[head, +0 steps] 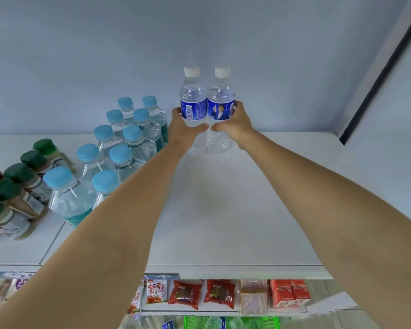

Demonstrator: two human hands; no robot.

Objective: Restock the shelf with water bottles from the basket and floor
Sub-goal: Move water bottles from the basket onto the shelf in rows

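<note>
left hand [186,128]: wrapped around the left water bottle [192,100], fingers [177,111] curled round the label's far side, thumb laid across the front just under the label

right hand [235,125]: same deal on the right water bottle [221,103], fingers curled round its outer side, thumb pointed in toward the other thumb, tips nearly met

the two bottles: white caps, blue labels, held upright and pressed side by side, touching; their bases seem to be set on the shelf [223,210] near the back wall, though that can't be told for sure

blue-capped bottles [119,148]: a two-row block parked on the shelf just left of the held pair, running from front to back

green-capped bottles [19,181]: one row lined up further left, brownish contents

lower shelf: red snack packets [202,293] and small red cartons [290,293] can be seen under the front edge

basket [230,322]: green, glimpsed at the very bottom, some bottles spotted inside
</note>
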